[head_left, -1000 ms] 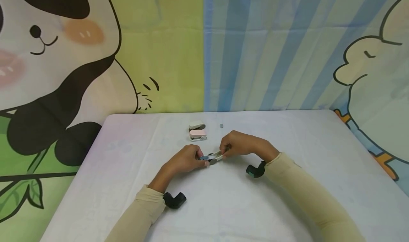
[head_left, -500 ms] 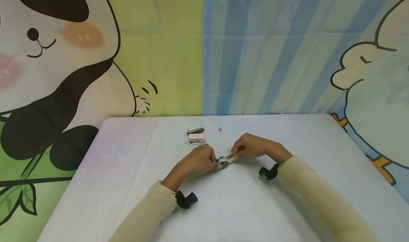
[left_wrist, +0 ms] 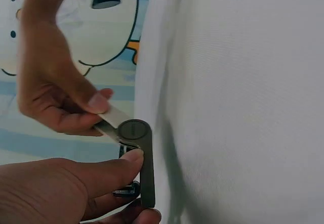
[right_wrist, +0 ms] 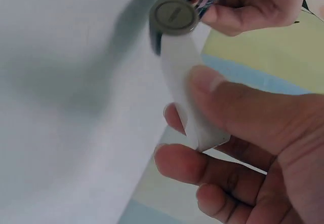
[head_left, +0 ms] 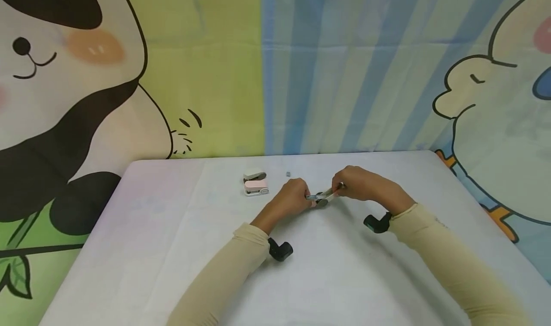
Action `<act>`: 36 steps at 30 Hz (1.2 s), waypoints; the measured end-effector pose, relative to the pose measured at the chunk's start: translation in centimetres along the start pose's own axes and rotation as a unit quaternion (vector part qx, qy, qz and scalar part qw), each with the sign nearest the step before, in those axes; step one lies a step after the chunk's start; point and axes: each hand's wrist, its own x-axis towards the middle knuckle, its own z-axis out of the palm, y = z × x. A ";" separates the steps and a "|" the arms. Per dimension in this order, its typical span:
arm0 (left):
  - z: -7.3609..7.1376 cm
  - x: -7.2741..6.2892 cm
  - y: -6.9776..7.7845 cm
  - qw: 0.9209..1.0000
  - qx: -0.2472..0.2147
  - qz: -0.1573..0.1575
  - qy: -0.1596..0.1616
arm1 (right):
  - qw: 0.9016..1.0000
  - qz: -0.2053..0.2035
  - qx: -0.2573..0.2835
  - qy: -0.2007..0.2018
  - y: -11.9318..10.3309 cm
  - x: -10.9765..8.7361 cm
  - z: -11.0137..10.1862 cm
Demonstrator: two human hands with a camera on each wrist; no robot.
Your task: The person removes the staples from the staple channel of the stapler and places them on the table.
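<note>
Between my hands is a small white and grey stapler (head_left: 321, 203), swung wide open at its round grey hinge (left_wrist: 134, 129). My left hand (head_left: 293, 196) pinches the grey arm (left_wrist: 147, 176) between thumb and fingers, beside a shiny metal part. The white arm (right_wrist: 177, 67) is gripped by my right hand (head_left: 360, 183), its thumb lying along the top and its fingers underneath. In the head view, the two hands are close together, a little in front of the table's far edge. The fingers partly hide the stapler's inner metal parts.
A pink stapler (head_left: 256, 186) and a white and grey stapler (head_left: 255, 174) lie side by side left of my hands. Right of them lies a tiny grey block (head_left: 288, 174). The white-covered table (head_left: 172, 268) ends at a cartoon-printed curtain (head_left: 224, 67).
Both hands, with the stapler between them, have moved right and slightly farther back, away from the pink stapler. The grip on both arms stays. The head view has shifted a little.
</note>
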 end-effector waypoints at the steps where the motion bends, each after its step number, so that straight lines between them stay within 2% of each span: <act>1: 0.2 0.5 0.2 1.000 0.008 -0.002 0.003 | 1.000 0.005 -0.012 -0.002 0.0 0.0 -0.3; 9: 1.2 5.0 1.3 0.998 0.022 -0.013 0.061 | 0.994 0.051 -0.092 -0.003 1.4 0.9 -2.4; 14: 1.5 6.7 1.4 0.996 -0.006 -0.048 0.075 | 0.993 0.058 -0.098 -0.010 2.1 1.9 -3.5; 17: 1.6 7.1 1.3 0.995 -0.022 -0.058 0.080 | 0.994 0.056 -0.094 -0.014 2.3 2.4 -4.0; 22: 1.9 7.2 0.7 0.994 -0.042 -0.058 0.087 | 0.994 0.068 -0.084 -0.026 2.8 2.9 -4.1; 29: 2.7 7.4 0.0 0.991 -0.071 -0.057 0.100 | 0.990 0.100 -0.086 -0.045 4.4 3.1 -3.2; 36: 3.2 7.5 -0.3 0.989 -0.077 -0.049 0.114 | 0.991 0.101 -0.078 -0.050 5.7 3.0 -2.6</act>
